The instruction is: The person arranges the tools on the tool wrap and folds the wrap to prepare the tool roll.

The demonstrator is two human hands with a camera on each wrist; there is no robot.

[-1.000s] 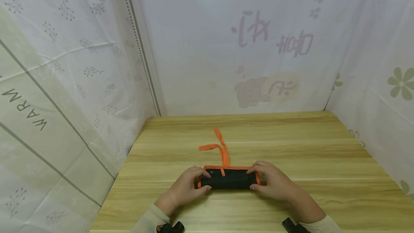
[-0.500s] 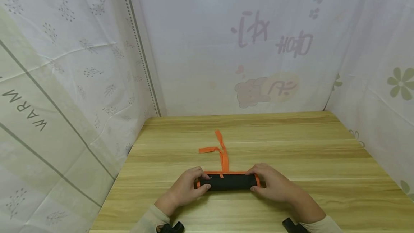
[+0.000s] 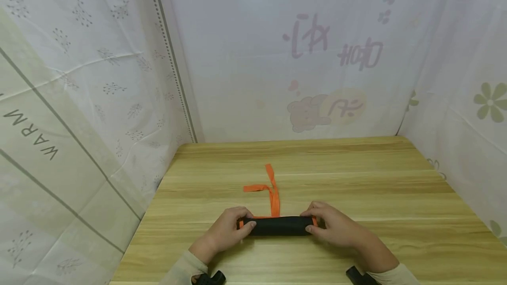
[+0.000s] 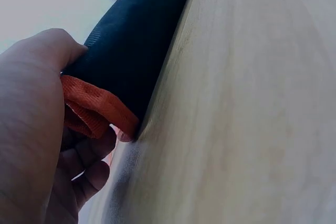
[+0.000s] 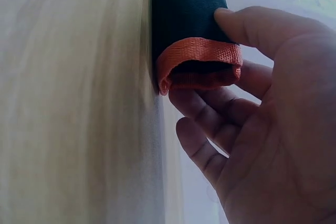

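Observation:
A black fabric tool roll [image 3: 279,226] with orange edging lies rolled up across the near part of the table. My left hand [image 3: 229,228] grips its left end, thumb on the near side and fingers over the far side. At the other end my right hand [image 3: 334,228] holds the roll the same way. Two orange tie straps [image 3: 275,201] stretch away from its far edge, one bent to the left. In the right wrist view the orange-bound end [image 5: 199,51] shows a hollow opening. The left wrist view shows folded orange binding [image 4: 97,103] beside the thumb. What lies inside is hidden.
The wood-grain table [image 3: 356,179] carries the roll. Printed white curtains [image 3: 237,56] enclose its back and both sides. Black devices [image 3: 211,278] sit at both wrists near the bottom edge.
The flat black flap with its white mark and small orange loop has been rolled under, leaving a narrower roll. The straps have slid toward me. Both hands stay at the ends.

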